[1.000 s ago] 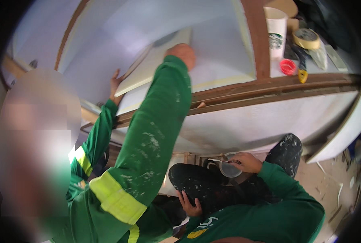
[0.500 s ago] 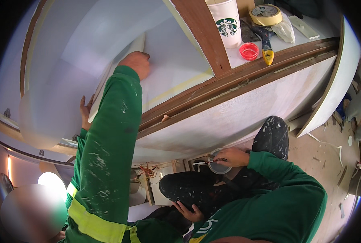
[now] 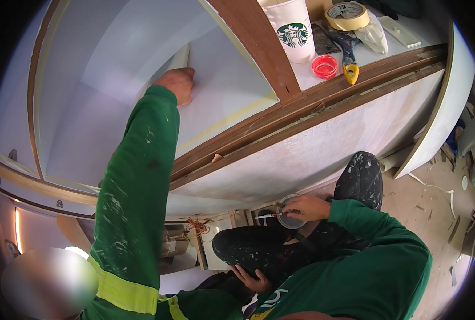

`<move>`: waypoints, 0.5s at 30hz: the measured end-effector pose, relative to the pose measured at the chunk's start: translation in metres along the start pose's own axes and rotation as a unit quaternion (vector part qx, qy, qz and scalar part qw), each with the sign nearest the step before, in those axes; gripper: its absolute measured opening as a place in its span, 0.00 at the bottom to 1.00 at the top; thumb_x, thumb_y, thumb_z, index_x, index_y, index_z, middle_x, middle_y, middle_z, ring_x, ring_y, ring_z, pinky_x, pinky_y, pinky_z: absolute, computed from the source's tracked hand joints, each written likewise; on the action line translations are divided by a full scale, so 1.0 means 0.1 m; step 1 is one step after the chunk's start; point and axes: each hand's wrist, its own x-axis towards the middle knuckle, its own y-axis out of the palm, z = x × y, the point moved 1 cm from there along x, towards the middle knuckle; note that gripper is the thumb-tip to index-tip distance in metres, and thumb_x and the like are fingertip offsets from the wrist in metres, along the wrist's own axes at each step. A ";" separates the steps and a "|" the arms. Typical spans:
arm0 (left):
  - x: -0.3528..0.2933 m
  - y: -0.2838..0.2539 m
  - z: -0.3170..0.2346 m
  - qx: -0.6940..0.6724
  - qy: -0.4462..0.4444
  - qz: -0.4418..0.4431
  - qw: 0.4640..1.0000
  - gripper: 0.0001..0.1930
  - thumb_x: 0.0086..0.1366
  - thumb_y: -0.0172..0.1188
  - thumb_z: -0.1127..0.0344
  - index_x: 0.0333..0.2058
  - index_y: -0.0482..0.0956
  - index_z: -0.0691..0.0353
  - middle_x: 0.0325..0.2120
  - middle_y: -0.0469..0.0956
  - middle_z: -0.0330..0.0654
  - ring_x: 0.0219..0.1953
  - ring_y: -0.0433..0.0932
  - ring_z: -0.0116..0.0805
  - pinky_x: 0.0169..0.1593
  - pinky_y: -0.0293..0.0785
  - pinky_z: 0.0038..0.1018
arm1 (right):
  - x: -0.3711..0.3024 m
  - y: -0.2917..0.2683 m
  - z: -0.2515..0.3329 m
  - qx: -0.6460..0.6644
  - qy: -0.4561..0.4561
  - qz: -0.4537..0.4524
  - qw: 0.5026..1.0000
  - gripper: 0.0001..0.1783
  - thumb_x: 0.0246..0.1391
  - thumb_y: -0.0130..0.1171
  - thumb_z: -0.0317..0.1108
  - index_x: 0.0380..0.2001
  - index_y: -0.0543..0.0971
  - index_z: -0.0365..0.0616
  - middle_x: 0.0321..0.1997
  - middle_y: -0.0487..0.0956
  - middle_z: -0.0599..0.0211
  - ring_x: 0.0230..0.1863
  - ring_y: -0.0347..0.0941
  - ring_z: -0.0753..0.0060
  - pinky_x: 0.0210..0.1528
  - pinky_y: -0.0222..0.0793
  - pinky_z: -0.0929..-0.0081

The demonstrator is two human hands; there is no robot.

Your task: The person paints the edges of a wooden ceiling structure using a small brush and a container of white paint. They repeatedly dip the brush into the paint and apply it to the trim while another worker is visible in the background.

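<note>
My right hand (image 3: 308,207) is closed around a thin red-and-white stick (image 3: 272,215), pinched between the fingertips. It points left over a round grey pot (image 3: 291,220) in front of my bent legs. What the stick's tip is, I cannot make out. My left hand (image 3: 252,277) lies on my paint-spattered dark trousers (image 3: 251,245), fingers loosely spread, with nothing in it. At the left a co-worker's green sleeve (image 3: 136,181) with a yellow band reaches up across the view. That co-worker's hand (image 3: 177,85) is on a long white strip (image 3: 180,57) inside a white cabinet compartment.
A white paper cup (image 3: 293,34), a red lid (image 3: 324,66), a brush with a yellow handle end (image 3: 349,58) and a tape roll (image 3: 347,16) stand on the cabinet. Tangled wires (image 3: 197,226) lie below. A curved white panel (image 3: 435,112) rises at the right, beside scraps on the floor.
The co-worker's second hand, earlier on the strip's lower end, is now out of sight. Most of the strip is now hidden behind that arm. My own hands have stayed put.
</note>
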 end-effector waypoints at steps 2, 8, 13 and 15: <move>0.01 0.01 0.01 0.003 0.002 0.001 1.000 0.37 0.72 0.56 0.54 0.73 0.61 0.70 0.75 0.54 0.66 0.75 0.57 0.68 0.75 0.55 0.52 | 0.00 0.01 0.00 0.000 0.003 0.005 1.000 0.14 0.66 0.62 0.40 0.50 0.84 0.47 0.47 0.84 0.56 0.49 0.80 0.47 0.53 0.77 0.53; 0.03 0.01 0.02 0.005 0.006 0.000 1.000 0.37 0.72 0.57 0.54 0.73 0.62 0.69 0.75 0.54 0.66 0.75 0.58 0.69 0.75 0.56 0.51 | 0.00 0.00 0.00 0.000 0.009 0.011 1.000 0.14 0.66 0.60 0.41 0.50 0.84 0.48 0.49 0.84 0.56 0.51 0.80 0.47 0.56 0.75 0.52; 0.00 -0.01 0.01 0.006 0.011 0.000 1.000 0.37 0.72 0.57 0.54 0.73 0.62 0.69 0.75 0.53 0.66 0.75 0.58 0.69 0.75 0.57 0.51 | 0.00 -0.02 0.01 0.002 0.006 0.018 1.000 0.14 0.66 0.60 0.41 0.50 0.84 0.48 0.49 0.84 0.56 0.51 0.80 0.47 0.55 0.75 0.51; 0.00 -0.02 0.02 0.004 0.008 0.001 1.000 0.37 0.72 0.57 0.54 0.73 0.62 0.69 0.75 0.53 0.66 0.75 0.58 0.69 0.75 0.57 0.51 | 0.00 -0.01 0.01 0.007 0.013 0.017 1.000 0.14 0.66 0.60 0.41 0.50 0.84 0.49 0.48 0.84 0.56 0.50 0.80 0.47 0.54 0.75 0.51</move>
